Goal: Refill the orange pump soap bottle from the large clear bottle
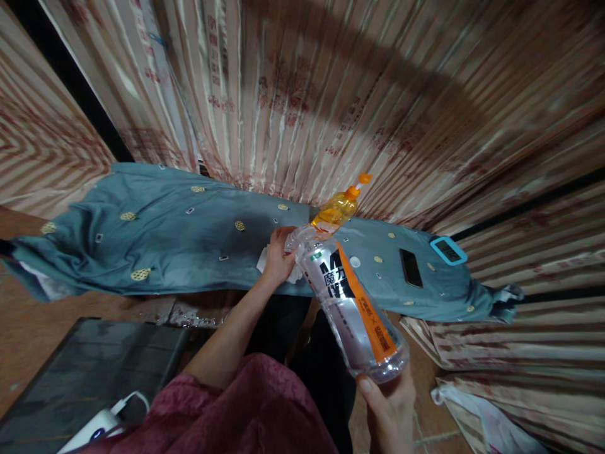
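A large clear plastic bottle (347, 312) with a silver, black and orange label is held tilted across the middle of the view. My right hand (390, 407) grips its base, thumb toward me. My left hand (280, 257) is closed at the bottle's narrow neck end, and its fingertips are partly hidden. A crumpled white tissue or cloth (295, 272) shows under and beside my left hand; I cannot tell whether the hand also holds it. Just beyond the bottle's neck stands an orange pump bottle (336, 209) of yellow liquid, its lower part covered by the clear bottle.
A teal cloth (172, 227) with pineapple prints covers a long narrow surface. On its right part lie a dark phone (411, 268) and a blue-framed digital timer (448, 251). Patterned curtains (293, 94) hang behind. A dark box-like surface (94, 372) with a white device (97, 432) is lower left.
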`<state>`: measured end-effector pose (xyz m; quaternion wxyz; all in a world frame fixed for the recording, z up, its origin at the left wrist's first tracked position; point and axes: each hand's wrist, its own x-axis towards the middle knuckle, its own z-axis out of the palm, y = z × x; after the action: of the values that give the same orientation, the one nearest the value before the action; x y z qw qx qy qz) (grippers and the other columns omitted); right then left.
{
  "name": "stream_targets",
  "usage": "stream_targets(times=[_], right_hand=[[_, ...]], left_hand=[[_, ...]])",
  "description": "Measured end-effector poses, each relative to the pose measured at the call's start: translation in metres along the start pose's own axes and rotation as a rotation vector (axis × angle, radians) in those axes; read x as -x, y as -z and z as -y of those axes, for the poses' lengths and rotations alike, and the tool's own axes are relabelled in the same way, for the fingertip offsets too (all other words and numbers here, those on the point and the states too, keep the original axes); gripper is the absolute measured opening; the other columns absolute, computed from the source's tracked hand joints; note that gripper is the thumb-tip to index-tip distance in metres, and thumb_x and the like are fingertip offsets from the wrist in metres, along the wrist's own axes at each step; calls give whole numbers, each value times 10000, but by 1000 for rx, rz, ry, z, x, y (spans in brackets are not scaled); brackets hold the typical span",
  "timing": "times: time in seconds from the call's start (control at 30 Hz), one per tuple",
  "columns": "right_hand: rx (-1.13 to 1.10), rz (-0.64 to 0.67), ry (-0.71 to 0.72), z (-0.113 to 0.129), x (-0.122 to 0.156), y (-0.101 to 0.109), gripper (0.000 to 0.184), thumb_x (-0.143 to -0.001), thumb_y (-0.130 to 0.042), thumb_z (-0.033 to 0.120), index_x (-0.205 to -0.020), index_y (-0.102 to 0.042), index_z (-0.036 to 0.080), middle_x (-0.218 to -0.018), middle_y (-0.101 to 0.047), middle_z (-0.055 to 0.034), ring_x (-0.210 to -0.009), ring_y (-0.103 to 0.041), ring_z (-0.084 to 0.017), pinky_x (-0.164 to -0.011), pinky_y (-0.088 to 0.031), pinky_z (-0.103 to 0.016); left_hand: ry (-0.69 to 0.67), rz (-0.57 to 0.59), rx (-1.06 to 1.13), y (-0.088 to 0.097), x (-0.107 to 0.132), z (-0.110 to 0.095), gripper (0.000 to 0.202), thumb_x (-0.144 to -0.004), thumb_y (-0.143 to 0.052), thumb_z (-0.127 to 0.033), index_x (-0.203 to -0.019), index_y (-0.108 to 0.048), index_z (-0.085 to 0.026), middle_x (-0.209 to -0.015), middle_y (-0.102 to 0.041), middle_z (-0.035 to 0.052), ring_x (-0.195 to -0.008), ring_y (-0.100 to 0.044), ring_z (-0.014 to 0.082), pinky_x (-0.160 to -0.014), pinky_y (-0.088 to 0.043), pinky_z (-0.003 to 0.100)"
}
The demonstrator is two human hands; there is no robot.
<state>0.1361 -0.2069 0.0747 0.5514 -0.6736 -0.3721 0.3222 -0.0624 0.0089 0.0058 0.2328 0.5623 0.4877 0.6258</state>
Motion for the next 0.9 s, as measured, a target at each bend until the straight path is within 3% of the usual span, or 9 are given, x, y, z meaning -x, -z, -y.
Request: stream_targets(times=[0.27, 0.67, 0.9], right_hand=[[-100, 2, -11, 2, 1, -4, 852, -511, -926, 423, -1243, -568, 177, -1035, -735, -61, -928, -722, -235, -805, -559, -284], [-8, 26, -86, 22, 6, -9, 1003, -533, -881, 540, -1352, -480, 124, -1178, -689, -154, -1022, -677, -296, -889, -518, -364], [-2, -1, -112, 25, 7, -11, 1003, -511, -881, 571, -1332, -497, 140, -1119, -694, -123, -1032, -664, -306, -914, -505, -382]], left_hand=[[-12, -1, -3, -1, 1, 1, 453, -866, -631, -548, -1122, -682, -178, -1096, -667, 117, -1065, -634, 284, -960, -525, 452], [-7, -12, -7, -1, 0, 0, 438, -866, -634, -539, -1113, -678, -179, -1088, -667, 111, -1060, -639, 276, -948, -528, 436], [2, 1, -8, 0, 0, 0, 437, -861, -642, -534, -1120, -671, -183, -1096, -664, 108, -1060, -635, 270, -956, -522, 428]])
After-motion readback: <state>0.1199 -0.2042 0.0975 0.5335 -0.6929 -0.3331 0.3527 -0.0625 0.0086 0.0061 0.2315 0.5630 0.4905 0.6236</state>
